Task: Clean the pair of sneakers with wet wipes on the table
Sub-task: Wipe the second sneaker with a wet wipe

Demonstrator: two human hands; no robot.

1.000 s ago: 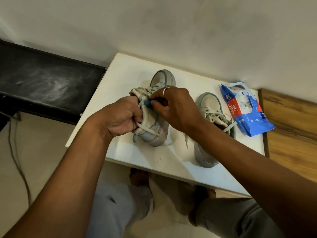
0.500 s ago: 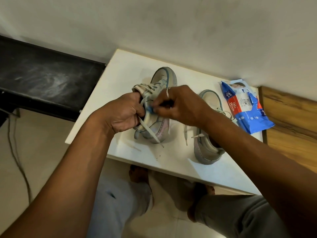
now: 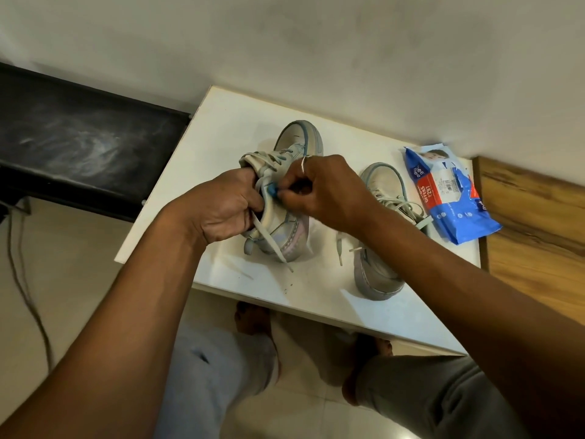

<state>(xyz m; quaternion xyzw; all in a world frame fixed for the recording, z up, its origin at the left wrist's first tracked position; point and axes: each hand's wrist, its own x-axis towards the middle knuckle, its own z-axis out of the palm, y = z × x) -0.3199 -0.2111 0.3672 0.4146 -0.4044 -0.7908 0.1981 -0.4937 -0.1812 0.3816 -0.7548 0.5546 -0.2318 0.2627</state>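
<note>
A pale grey-and-blue sneaker (image 3: pixel 296 144) stands on the white table (image 3: pixel 221 134), toe toward the wall. My left hand (image 3: pixel 226 205) grips its collar and tongue from the left side. My right hand (image 3: pixel 319 188) pinches a small blue piece (image 3: pixel 271 191) at the sneaker's opening, among the laces. The second sneaker (image 3: pixel 378 270) lies to the right, partly hidden by my right forearm, with its laces loose. A blue pack of wet wipes (image 3: pixel 449 191) lies at the table's far right.
A black bench (image 3: pixel 79 144) stands left of the table. A wooden surface (image 3: pixel 535 232) adjoins the table on the right. The wall runs right behind the table. My legs and feet show below the table's near edge. A cable (image 3: pixel 25 280) lies on the floor at left.
My right hand has shifted slightly along the sneaker's opening, still pinching the blue piece. The left hand keeps its grip. The camera has tilted a little.
</note>
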